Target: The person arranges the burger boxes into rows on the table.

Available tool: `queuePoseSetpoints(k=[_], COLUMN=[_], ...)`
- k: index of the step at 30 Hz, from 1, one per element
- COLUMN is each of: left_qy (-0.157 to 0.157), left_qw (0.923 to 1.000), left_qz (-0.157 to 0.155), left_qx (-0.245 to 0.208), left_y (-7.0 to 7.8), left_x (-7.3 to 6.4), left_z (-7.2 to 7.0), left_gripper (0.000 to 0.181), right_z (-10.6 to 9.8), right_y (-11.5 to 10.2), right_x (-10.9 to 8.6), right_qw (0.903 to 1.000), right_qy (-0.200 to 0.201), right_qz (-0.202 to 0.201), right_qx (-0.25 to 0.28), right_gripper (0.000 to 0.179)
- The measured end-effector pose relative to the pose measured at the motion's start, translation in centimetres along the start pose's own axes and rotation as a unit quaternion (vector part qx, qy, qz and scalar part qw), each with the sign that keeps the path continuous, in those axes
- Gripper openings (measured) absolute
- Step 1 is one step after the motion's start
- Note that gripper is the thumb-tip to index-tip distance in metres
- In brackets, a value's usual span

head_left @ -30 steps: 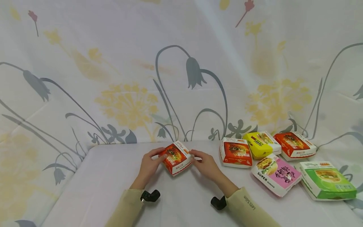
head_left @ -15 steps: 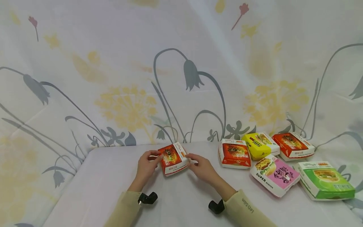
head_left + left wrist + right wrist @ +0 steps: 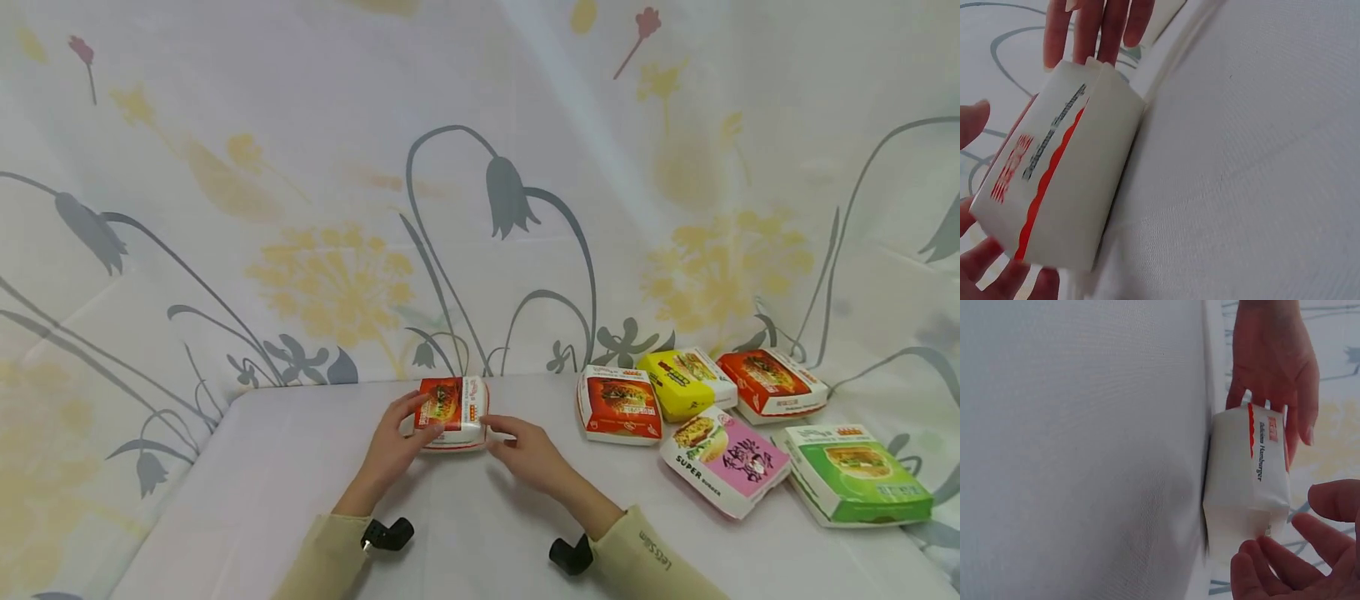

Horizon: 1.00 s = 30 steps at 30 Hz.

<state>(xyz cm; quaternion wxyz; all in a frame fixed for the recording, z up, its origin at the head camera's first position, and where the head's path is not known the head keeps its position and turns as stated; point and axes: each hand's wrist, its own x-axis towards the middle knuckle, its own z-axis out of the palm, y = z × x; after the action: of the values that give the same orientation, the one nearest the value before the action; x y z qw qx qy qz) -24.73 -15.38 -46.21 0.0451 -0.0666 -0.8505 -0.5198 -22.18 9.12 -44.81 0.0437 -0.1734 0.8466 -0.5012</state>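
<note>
A red-and-white burger box (image 3: 450, 406) with a burger picture on its lid lies on the white-covered table in the head view, between both hands. My left hand (image 3: 392, 442) is at its left side; its fingertips (image 3: 1007, 275) touch the box's end in the left wrist view, with the thumb apart from it. From the right, my right hand (image 3: 534, 452) reaches to the opposite side. Its fingers (image 3: 1285, 562) are against the near end of the box in the right wrist view, the thumb lifted away. Neither hand curls round the box.
To the right lie two more red burger boxes (image 3: 619, 403) (image 3: 772, 383), a yellow one (image 3: 678, 387), a pink one (image 3: 726, 462) and a green one (image 3: 858, 475). A floral curtain (image 3: 330, 167) rises behind the table's far edge (image 3: 300, 386).
Between my hands the red burger box has turned clockwise, from a slanted position to nearly square with the table's far edge. My left hand has followed round its left side. The other boxes stay put.
</note>
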Motion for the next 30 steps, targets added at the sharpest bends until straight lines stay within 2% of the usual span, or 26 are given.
queuePoseSetpoints(k=[6,10,15,19,25,30], left_qy=[0.032,0.034,0.013,-0.008,-0.04,-0.073], left_qw=[0.9993,0.999,0.9995,0.9996,0.9986,0.9966], left_qz=[-0.011,-0.027,-0.026,-0.024,-0.016,-0.004], left_qx=[0.015,0.006,-0.012,-0.012,-0.03,-0.039], left_y=[-0.2,-0.6,-0.8,-0.9,-1.3,-1.4], left_x=[0.4,0.7,1.0,1.2,1.6,1.9], left_z=[-0.1,-0.4,-0.8,-1.2,-2.0,-2.3], left_gripper=[0.057,0.056,0.058,0.057,0.056,0.054], right_z=[0.1,-0.3,-1.0,-1.3,-1.2,-1.1], right_y=[-0.4,-0.1,0.3,0.7,1.3,1.6], right_x=[-0.3,0.0,1.2,2.5,3.9,4.4], right_qw=[0.9992,0.9995,0.9993,0.9985,0.9982,0.9935], right_qy=[-0.035,-0.018,0.036,0.052,0.006,-0.022], right_qz=[-0.019,-0.022,-0.008,-0.014,-0.029,-0.002], right_qx=[-0.006,-0.014,-0.006,0.004,0.051,0.112], right_gripper=[0.04,0.038,0.039,0.043,0.052,0.052])
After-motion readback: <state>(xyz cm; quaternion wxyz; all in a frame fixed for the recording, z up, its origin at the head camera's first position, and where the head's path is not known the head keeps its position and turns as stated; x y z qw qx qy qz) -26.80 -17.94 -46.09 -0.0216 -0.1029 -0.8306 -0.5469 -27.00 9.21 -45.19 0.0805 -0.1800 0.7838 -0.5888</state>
